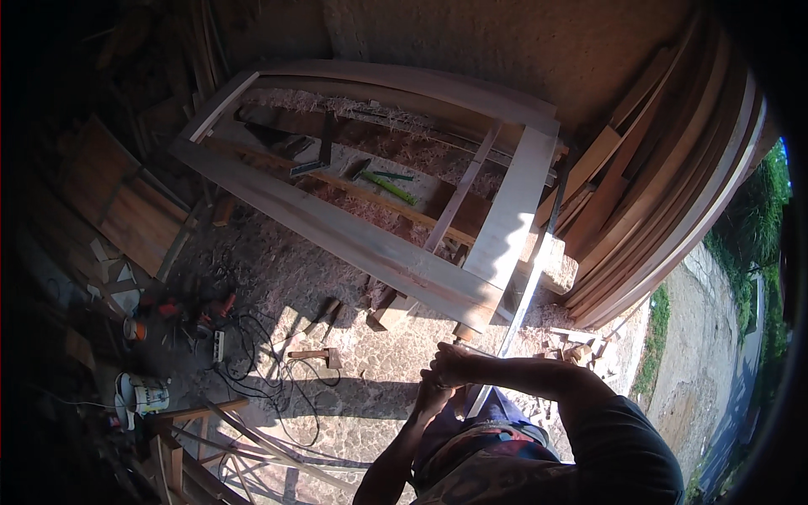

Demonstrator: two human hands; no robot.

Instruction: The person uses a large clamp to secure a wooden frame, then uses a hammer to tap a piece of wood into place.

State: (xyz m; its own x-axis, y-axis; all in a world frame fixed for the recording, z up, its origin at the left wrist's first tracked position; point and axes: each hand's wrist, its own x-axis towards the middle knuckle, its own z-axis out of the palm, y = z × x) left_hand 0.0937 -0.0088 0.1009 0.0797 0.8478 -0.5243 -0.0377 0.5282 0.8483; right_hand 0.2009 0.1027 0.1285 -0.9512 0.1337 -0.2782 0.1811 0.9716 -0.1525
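My right hand (455, 364) and my left hand (432, 392) are closed close together, just off the near right corner of a large wooden frame (337, 220). What they grip is hidden by the fingers. A small wood block (465, 332) sits between my right hand and the frame's corner. Beside my hands a long, straight metal bar (523, 305) runs past the frame's right end and back towards my waist. A narrow slat (463, 187) crosses the frame's opening.
Inside the frame's opening lie a green-handled hammer (389, 187) and wood shavings. A hatchet (316, 356) and tangled black cable (261, 370) lie on the floor at left. Long boards (665, 181) lean at right. A white bucket (151, 394) and wood scraps are at lower left.
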